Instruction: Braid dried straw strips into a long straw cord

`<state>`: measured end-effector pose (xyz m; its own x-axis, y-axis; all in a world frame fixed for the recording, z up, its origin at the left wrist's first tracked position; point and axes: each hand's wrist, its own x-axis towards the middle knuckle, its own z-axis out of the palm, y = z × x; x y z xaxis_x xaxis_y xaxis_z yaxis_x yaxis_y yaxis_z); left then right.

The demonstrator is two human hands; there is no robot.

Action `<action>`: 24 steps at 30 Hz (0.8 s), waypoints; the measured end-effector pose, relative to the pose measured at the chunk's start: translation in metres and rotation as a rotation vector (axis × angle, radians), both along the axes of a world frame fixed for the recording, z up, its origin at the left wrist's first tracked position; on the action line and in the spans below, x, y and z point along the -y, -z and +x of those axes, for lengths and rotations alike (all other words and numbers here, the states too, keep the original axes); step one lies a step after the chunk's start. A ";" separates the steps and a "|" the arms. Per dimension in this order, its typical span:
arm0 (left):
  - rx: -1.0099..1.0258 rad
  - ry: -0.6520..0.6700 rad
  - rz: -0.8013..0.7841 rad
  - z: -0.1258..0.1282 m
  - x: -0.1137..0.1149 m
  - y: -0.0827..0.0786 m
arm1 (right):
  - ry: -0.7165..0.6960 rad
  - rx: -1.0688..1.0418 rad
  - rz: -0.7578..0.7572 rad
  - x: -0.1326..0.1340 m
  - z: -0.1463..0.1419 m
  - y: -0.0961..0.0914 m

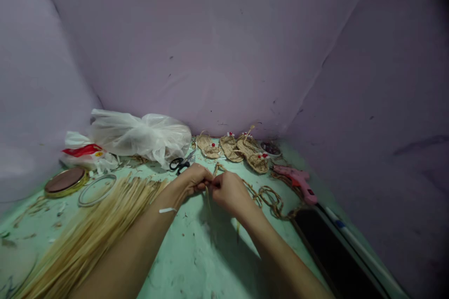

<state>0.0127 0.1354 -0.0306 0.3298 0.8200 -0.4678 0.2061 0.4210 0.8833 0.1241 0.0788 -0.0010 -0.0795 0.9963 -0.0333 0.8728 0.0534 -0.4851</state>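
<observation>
My left hand and my right hand meet above the green tabletop, both with fingers pinched together. Between them runs a thin pale fibre strand whose loose ends hang below. A twisted fibre cord trails from behind my right hand and lies coiled on the table. Just behind my left hand are black-handled scissors. Beside my left forearm spreads a bundle of long straw-coloured fibres. My fingers hide how the strand joins the cord.
Small woven slippers with red beads line the back wall. A white plastic bag, a round gold-rimmed tin and a ring sit left. Rightward lie a pink glue gun, a dark flat object and a white stick.
</observation>
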 end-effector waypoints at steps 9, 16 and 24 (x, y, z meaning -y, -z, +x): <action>0.115 0.038 -0.173 -0.014 -0.008 -0.001 | 0.096 0.164 -0.055 0.006 0.071 -0.041; 0.126 0.077 -0.233 -0.020 -0.014 0.002 | 0.137 0.448 -0.141 0.023 0.082 0.002; 0.079 0.107 -0.178 -0.015 -0.013 0.003 | 0.121 0.617 0.068 -0.007 0.091 -0.020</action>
